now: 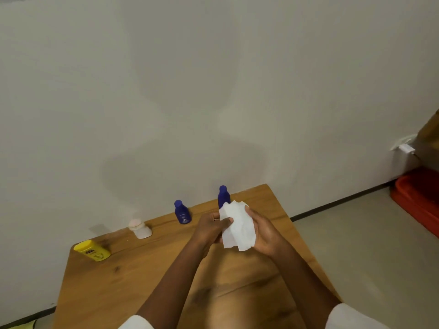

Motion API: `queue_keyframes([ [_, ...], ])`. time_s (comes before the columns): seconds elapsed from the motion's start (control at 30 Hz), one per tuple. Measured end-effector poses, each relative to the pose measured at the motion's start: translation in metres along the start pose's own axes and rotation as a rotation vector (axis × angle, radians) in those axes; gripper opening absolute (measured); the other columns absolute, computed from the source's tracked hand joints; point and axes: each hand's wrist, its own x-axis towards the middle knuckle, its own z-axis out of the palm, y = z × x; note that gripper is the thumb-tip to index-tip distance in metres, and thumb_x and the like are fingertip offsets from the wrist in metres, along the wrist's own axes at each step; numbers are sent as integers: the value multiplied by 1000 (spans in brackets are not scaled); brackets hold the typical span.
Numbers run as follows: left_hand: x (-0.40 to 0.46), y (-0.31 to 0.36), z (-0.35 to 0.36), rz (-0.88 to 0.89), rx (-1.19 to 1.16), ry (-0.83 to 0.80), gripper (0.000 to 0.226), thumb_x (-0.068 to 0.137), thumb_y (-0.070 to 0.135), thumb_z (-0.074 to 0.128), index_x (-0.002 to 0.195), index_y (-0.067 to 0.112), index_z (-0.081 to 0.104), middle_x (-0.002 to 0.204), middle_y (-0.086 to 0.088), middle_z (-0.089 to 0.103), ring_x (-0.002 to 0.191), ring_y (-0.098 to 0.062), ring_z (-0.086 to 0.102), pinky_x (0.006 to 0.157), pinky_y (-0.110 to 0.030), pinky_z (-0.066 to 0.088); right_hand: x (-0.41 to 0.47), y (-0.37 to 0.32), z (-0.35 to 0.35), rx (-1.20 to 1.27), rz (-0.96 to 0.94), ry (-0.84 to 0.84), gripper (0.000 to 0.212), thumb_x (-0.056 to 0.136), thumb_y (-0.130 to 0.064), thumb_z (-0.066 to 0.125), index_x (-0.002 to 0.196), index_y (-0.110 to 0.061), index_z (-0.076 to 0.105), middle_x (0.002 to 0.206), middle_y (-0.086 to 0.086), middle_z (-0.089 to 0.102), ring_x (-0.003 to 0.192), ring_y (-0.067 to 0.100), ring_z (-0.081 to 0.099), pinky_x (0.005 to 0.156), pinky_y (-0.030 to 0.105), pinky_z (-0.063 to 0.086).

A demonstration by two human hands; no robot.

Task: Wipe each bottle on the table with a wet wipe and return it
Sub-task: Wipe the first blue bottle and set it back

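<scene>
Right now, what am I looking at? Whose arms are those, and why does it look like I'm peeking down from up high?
The camera sits on a person's head, so you see what they see, looking down at their own two arms. Their left hand and right hand together hold a white wet wipe, each with a closed grip on it. Below is a brown wooden table against a pale wall. Along the table's far edge stand four bottles: a yellow plastic bottle, a small white bottle with a pinkish top, a short dark blue bottle and a taller dark blue bottle, partly hidden behind the wipe. No bottle is held yet.
</scene>
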Motion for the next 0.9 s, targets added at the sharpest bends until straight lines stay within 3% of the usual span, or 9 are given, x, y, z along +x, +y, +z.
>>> queue_keyframes([
  [0.1,26,-8,8,-31,131,-29,21,92,30,63,103,13,65,95,-4,72,82,-19,72,66,-26,60,18,0,-21,36,-11,5,45,95,-18,52,133,4,42,115,22,60,104,38,60,93,53,50],
  [0.17,47,-13,7,-82,84,-16,24,95,31,58,101,10,67,90,-10,75,78,-24,73,68,-32,60,31,4,-45,47,1,55,47,93,-18,56,134,1,43,116,21,60,104,38,60,90,52,51],
  [0.27,93,-22,-2,-72,3,176,14,96,23,56,91,12,62,88,-11,69,80,-25,66,78,-40,56,40,2,-81,145,65,45,79,67,-26,84,135,-8,46,132,23,55,115,41,56,82,51,56],
  [0.3,111,-26,-5,-60,10,233,9,95,21,57,97,12,60,93,-9,64,84,-22,62,82,-40,54,41,0,-90,186,72,23,90,59,-25,90,135,-9,46,134,23,54,117,42,55,82,51,56],
  [0.4,163,-38,-10,-61,171,263,56,89,23,67,137,8,43,127,-9,54,112,-23,55,98,-37,46,40,-5,-111,305,97,-66,90,55,-19,91,133,-6,48,125,21,62,108,39,63,82,49,57],
  [0.53,209,-59,2,-16,278,198,77,83,22,74,145,5,32,149,-14,41,133,-31,43,108,-42,40,39,0,-132,332,128,-56,92,48,-19,94,128,-4,52,118,21,66,100,38,68,81,48,58],
  [0.67,240,-83,19,32,266,171,50,82,14,73,126,7,50,124,-13,60,112,-29,57,96,-37,44,42,15,-140,347,198,-48,98,42,-18,96,128,-3,52,121,20,66,101,38,68,82,48,57],
  [0.8,247,-101,32,88,193,244,28,85,19,70,109,13,56,103,-6,65,93,-22,60,91,-38,50,43,26,-136,361,184,-12,87,57,-21,90,131,-3,49,119,19,67,99,37,69,78,47,59],
  [0.9,226,-89,33,152,-11,226,28,87,26,69,107,13,57,99,-6,67,91,-23,64,78,-31,53,42,25,-121,404,191,-54,98,42,-19,96,128,-3,51,117,20,68,98,38,69,78,49,59],
])
